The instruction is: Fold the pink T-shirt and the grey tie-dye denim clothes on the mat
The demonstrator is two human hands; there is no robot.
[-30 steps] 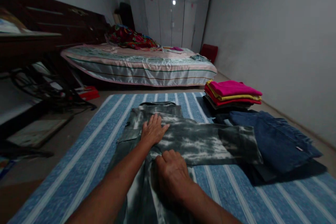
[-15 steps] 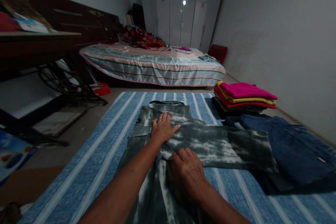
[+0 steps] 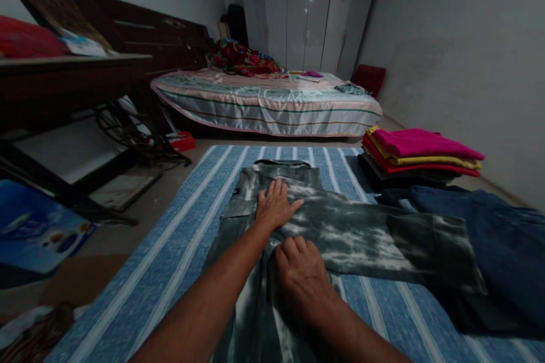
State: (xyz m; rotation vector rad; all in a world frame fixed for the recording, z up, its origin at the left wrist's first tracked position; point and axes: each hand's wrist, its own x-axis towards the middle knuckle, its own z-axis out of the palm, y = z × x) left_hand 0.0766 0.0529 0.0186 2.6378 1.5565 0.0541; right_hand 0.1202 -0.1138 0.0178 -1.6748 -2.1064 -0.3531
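A grey-green garment with whitish tie-dye blotches (image 3: 353, 232) lies spread in front of me. One long sleeve or leg of it reaches right, its hemmed end resting on dark blue folded jeans (image 3: 502, 244). Whether it is a top or trousers I cannot tell. My left hand (image 3: 276, 204) presses flat on its upper part, fingers spread, beside a seam and a dark button. Closer to me, my right hand (image 3: 302, 269) is curled with the knuckles up, gripping the cloth near the middle; its fingertips are hidden.
Striped blue bedding (image 3: 170, 244) lies under everything. At the right rises a stack of folded clothes (image 3: 426, 150), pink on top. A dark table with an iron treadle frame (image 3: 123, 130) and a blue box (image 3: 38, 227) stand left. Behind is a bed (image 3: 264, 108).
The view has turned slightly left, so everything appears shifted right. Both hands stay at nearly the same places on the garment; the right fingers have shifted slightly on the cloth.
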